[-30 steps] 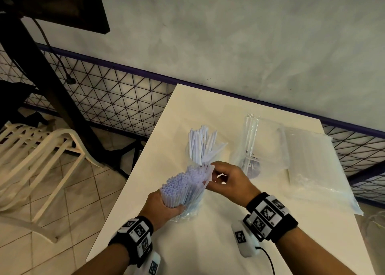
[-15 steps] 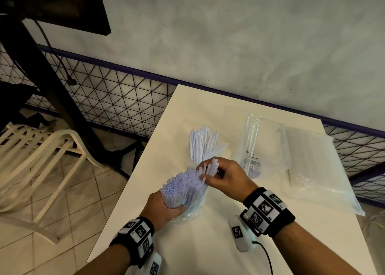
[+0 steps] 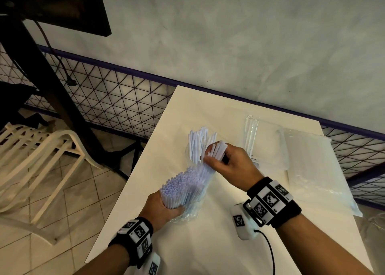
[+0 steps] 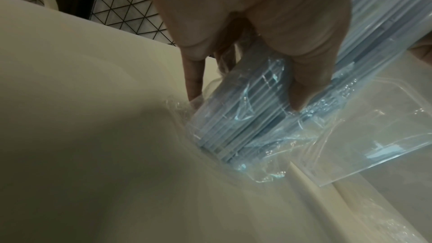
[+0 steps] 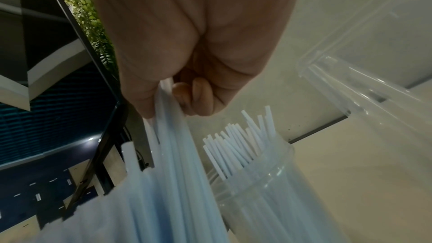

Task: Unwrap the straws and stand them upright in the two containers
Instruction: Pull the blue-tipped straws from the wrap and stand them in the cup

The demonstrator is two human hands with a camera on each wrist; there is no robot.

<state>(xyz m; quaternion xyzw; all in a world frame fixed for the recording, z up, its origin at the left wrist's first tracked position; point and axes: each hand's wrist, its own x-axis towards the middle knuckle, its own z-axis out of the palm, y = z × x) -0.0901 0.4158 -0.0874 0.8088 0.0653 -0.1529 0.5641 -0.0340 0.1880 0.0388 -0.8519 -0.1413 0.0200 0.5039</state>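
Two hands work at mid-frame: my left hand (image 3: 161, 207) grips the straw bundle (image 3: 183, 186) in its wrapper (image 4: 268, 136), tilted on the table (image 3: 208, 243). My right hand (image 3: 231, 164) pinches several straws (image 3: 216, 149) beside the jar (image 5: 268, 191). Only the right wrist view shows the jar's clear wall; the head view alone shows the bag (image 3: 312, 166) at right.

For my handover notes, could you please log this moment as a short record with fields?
left hand: left hand grips the wrapped straw bundle, its base on the table
right hand: right hand pinches a few straws pulled partly out of the bundle
near container: clear container already holds upright straws
far container: second clear container, nearly empty
spare stock: sealed straw packet lying at the table's right
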